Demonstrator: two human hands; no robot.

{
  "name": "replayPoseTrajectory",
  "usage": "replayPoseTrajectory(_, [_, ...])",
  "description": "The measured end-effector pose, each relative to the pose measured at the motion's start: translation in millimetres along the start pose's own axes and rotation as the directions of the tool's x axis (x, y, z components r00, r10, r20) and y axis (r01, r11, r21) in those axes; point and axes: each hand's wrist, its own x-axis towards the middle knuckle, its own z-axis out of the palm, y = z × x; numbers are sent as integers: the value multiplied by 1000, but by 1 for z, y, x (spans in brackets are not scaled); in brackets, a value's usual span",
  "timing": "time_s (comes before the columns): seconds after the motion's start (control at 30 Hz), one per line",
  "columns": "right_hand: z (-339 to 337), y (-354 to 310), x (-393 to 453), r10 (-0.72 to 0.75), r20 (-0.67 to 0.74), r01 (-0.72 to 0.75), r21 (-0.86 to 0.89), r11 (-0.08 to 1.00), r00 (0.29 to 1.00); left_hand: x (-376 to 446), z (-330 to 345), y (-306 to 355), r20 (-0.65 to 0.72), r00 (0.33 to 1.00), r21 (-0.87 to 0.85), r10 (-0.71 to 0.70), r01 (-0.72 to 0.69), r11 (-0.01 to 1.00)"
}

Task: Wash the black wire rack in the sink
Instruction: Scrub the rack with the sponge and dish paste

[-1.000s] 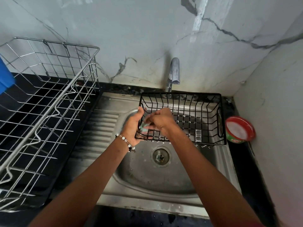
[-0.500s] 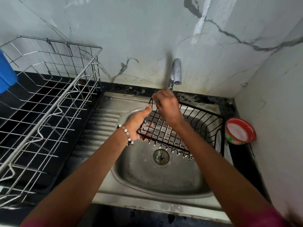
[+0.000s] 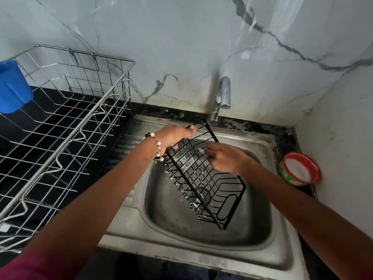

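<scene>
Currently, entries run from biggest item down.
Wall: marbled white panels (image 3: 181,47) behind and to the right of the basin, meeting in a corner at far right.
Counter: black surface (image 3: 50,118) left of the sink, under the drying basket.
Sink: steel sink (image 3: 201,253), bowl rim rounded; ribbed drainboard on its left side; the lower half of the bowl lies open below the rack.
Drying basket: large silver wire basket (image 3: 80,126) on the counter, its right edge just beside the drainboard.
Rack: black wire rack (image 3: 203,178) held tilted over the bowl, one short end up near the tap, the handle end low over the drain; soap flecks on the wires. Whether the low corner touches the bowl, cannot tell.
Blue container: blue plastic piece (image 3: 12,87) at the basket's far left edge.
Tap: chrome tap (image 3: 222,98) at the back rim, spout just above the rack's raised end.
Tub: red-rimmed round tub (image 3: 300,168) on the right ledge, near the wall.
Left hand (image 3: 175,136): fingers curled round the rack's upper rim; beaded bracelet (image 3: 158,146) at the wrist.
Right hand (image 3: 224,158): fingers bent inside the rack against the wires; whether it holds anything, cannot tell.
</scene>
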Motion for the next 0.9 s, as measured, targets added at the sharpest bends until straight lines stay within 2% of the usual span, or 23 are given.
replayPoseTrajectory(0.07, [-6, 1, 0, -62, 60, 62, -3, 998, 996, 1, -3, 0, -1, 1000, 7, -23, 23, 1000])
replayPoseTrajectory(0.13, [-16, 11, 7, -50, 49, 53, -54, 997, 998, 4, -2, 3, 8, 999, 24, -52, 52, 998])
replayPoseTrajectory(0.23, [-22, 32, 22, 61, -149, -85, -160, 983, 987, 9, -1, 6, 28, 994, 21, -104, 103, 994])
replayPoseTrajectory(0.3, [-21, 37, 28, 135, -217, -170, -149, 974, 967, 8, -2, 7, 58, 990, 29, -125, 124, 992])
replayPoseTrajectory(0.37, [-14, 27, 28, 142, -176, -173, -179, 969, 974, 12, -4, 6, 61, 991, 33, -115, 113, 993])
replayPoseTrajectory(0.47, [14, -5, 16, 67, 117, -33, -273, 962, 991, 11, -12, 8, 28, 997, 34, -76, 75, 997])
replayPoseTrajectory(0.53, [33, -26, 1, -1, 248, 51, -196, 979, 969, 12, -18, 6, 9, 998, 38, -64, 63, 997])
replayPoseTrajectory(0.57, [43, -32, -5, -55, 256, 90, -126, 988, 965, 13, -20, 5, -3, 998, 35, -64, 64, 997])
replayPoseTrajectory(0.67, [42, -21, -7, -11, 217, 27, -69, 997, 976, 12, -22, 5, -33, 997, 14, -72, 73, 997])
replayPoseTrajectory(0.77, [24, 9, 7, -56, 107, 83, -266, 960, 993, 15, -15, 11, -40, 999, 43, -32, 34, 998])
replayPoseTrajectory(0.83, [5, 30, 17, 24, -20, -29, -304, 952, 1000, 13, -12, 15, -46, 998, 52, -38, 40, 998])
replayPoseTrajectory(0.9, [-5, 40, 25, 62, -96, -84, -244, 966, 993, 16, -9, 15, -50, 997, 37, -57, 59, 998])
